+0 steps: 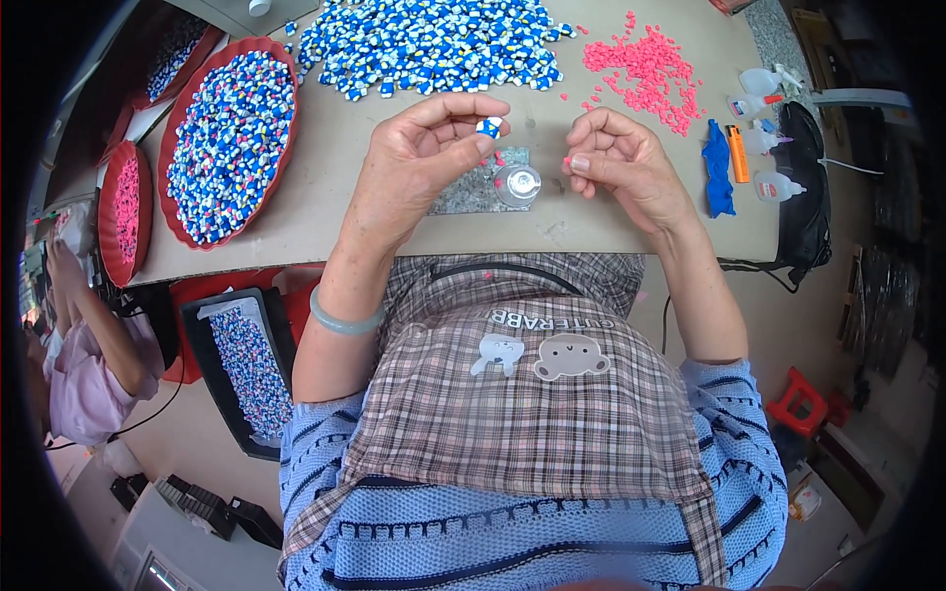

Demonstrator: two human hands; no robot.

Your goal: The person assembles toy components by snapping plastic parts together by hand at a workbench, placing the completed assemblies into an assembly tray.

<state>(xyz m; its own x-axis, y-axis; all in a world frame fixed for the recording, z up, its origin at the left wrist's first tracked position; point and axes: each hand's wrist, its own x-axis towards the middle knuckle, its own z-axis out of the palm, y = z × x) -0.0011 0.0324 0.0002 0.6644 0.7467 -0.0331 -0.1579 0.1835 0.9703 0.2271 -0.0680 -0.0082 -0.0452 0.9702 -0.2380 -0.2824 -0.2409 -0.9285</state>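
Between thumb and fingertips, my left hand (424, 153) pinches a small blue-and-white piece (489, 126). My right hand (626, 163), a short way to the right, holds a tiny pink piece (568, 164) in a pinch. The two hands are apart above the table. Below and between them, a small clear round cup (517, 184) stands on a grey speckled stone slab (453, 197). A couple of pink bits (499, 158) lie on the slab beside the cup. What is inside the cup is hard to make out.
A heap of blue-and-white pieces (429, 44) covers the back; loose pink pieces (645, 74) lie at right. Small squeeze bottles (778, 185), an orange lighter (737, 153) and a blue packet (718, 167) line the right side. Red trays (289, 128) stand left; a black bin (281, 345) below. Another person (94, 364) sits left.
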